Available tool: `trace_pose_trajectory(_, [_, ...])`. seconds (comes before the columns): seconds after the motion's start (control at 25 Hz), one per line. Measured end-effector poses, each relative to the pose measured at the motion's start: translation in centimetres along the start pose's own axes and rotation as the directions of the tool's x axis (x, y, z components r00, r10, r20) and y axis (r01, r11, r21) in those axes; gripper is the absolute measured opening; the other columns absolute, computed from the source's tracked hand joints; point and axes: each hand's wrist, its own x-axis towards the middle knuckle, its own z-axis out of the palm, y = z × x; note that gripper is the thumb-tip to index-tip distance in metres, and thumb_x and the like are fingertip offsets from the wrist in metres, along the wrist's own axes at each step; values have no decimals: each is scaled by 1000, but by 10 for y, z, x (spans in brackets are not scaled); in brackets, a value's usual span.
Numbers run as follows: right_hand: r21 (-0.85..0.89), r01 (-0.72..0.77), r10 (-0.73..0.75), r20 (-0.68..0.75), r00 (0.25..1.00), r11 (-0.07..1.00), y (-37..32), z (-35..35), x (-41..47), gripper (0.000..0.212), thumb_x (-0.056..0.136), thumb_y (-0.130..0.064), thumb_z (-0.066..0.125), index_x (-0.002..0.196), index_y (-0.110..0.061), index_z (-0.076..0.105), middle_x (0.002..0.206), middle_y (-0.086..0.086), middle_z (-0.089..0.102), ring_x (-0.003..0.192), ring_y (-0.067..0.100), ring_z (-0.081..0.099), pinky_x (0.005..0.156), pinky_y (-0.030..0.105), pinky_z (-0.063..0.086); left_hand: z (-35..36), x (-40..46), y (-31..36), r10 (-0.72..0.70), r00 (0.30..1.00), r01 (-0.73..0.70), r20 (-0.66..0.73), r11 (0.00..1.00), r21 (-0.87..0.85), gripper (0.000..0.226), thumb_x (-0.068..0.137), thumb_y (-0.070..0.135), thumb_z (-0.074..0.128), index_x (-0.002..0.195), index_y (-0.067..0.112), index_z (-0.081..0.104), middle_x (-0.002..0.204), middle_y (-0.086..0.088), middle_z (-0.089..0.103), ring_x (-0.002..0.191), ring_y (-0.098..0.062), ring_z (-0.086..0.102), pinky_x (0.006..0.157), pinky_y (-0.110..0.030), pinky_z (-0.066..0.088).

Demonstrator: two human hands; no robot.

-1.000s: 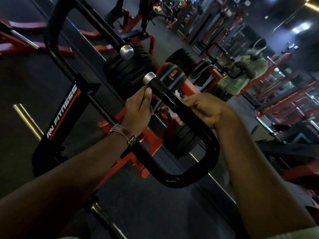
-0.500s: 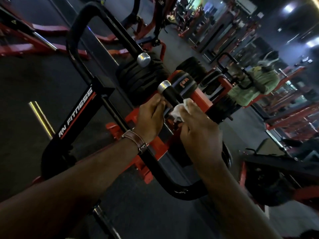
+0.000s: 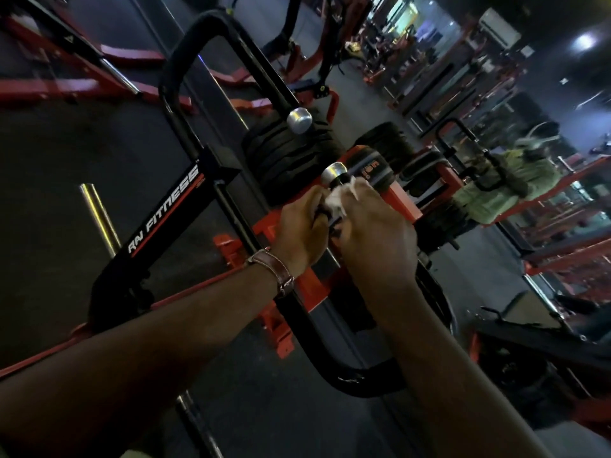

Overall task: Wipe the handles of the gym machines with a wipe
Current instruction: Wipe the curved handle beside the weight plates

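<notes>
My left hand (image 3: 302,231) grips the rigid black handle (image 3: 334,223) beside my right hand (image 3: 373,233), whose fingers press the soft, light wipe (image 3: 337,200) around it just below the metal cap (image 3: 334,171), bunching easily.

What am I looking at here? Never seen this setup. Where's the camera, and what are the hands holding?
There is no robot: the single view comes from a wide-angle camera worn on a person's head, looking down along both forearms. The setting is a dim gym. The black bent tube is a machine handle with a silver end cap; the frame beside it reads "RN FITNESS". The left hand, with a brown wrist strap, grips the handle just below the cap. The right hand presses a white wipe round the same tube. Black weight plates sit behind.
</notes>
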Motion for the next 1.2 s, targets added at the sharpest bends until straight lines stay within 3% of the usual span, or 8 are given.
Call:
trace_pose_trajectory(0.4, [-94, 161, -158, 42, 987, 982, 0, 5, 17, 51, 90, -20, 68, 138, -13, 55, 148, 15, 49, 126, 29, 58, 90, 41, 55, -2, -1, 2, -1, 1000, 0, -15, 998, -59, 19, 91, -2, 53, 93, 11, 66, 73, -1, 67, 63, -17, 64, 55, -32, 50])
trace_pose_trajectory(0.52, [-95, 221, -204, 163, 965, 971, -12, -3, 63, 31, 95, -25, 58, 123, -16, 62, 124, 9, 60, 97, 20, 59, 73, 28, 47, -3, -3, 3, 6, 1000, -8, -20, 998, -60, 35, 88, -3, 47, 74, 29, 53, 60, 11, 55, 52, -8, 52, 50, -27, 40])
trace_pose_trajectory(0.64, [232, -72, 18, 228, 974, 970, 0, 1, 91, 22, 96, -26, 54, 98, -11, 70, 86, 3, 64, 68, 14, 56, 57, 27, 43, -1, -4, 2, 5, 1000, -5, -18, 1000, -14, 27, 78, -6, 41, 82, 15, 58, 71, 5, 62, 66, -6, 61, 61, -27, 51])
trace_pose_trajectory(0.72, [547, -380, 175, 389, 904, 746, 13, -2, 92, 25, 93, -27, 60, 92, -7, 74, 81, 7, 69, 72, 22, 66, 71, 45, 58, 0, -3, 0, -5, 1000, 5, -14, 1000, 9, 27, 78, -4, 40, 92, 6, 60, 81, -2, 67, 78, -15, 65, 72, -35, 55])
trace_pose_trajectory(0.8, [675, -381, 235, 302, 924, 631, 17, -3, 81, 23, 89, -31, 69, 80, -12, 75, 72, 4, 71, 68, 23, 70, 68, 45, 61, 0, -3, 0, -18, 1000, 18, 0, 1000, 4, 27, 80, -6, 42, 95, 6, 60, 85, -4, 67, 73, -12, 63, 65, -33, 53])
trace_pose_trajectory(0.92, [308, -73, 67, 32, 997, 948, 0, -2, 56, 11, 93, -25, 65, 94, -21, 75, 81, -6, 66, 64, 6, 57, 57, 19, 40, -2, -3, 0, -21, 999, 22, 29, 1000, -18, 18, 82, 7, 45, 88, 13, 61, 81, -5, 66, 67, -13, 62, 61, -34, 51])
trace_pose_trajectory(1.04, [-69, 153, -146, 98, 984, 986, -19, 5, 54, 26, 93, -27, 60, 118, -19, 65, 116, 7, 59, 94, 18, 58, 72, 25, 40, -2, -2, 5, -91, 993, 96, 71, 994, -60, 9, 82, 33, 45, 75, 35, 51, 81, -12, 68, 76, -15, 67, 68, -39, 52])
trace_pose_trajectory(1.2, [362, -222, 66, 396, 916, 906, -5, 2, 93, 22, 98, -19, 54, 105, -4, 68, 88, 10, 63, 78, 22, 59, 69, 28, 45, 0, -4, 4, -37, 999, 36, 22, 998, 43, 15, 86, 3, 47, 85, 12, 59, 73, 3, 63, 61, -4, 58, 58, -31, 48])
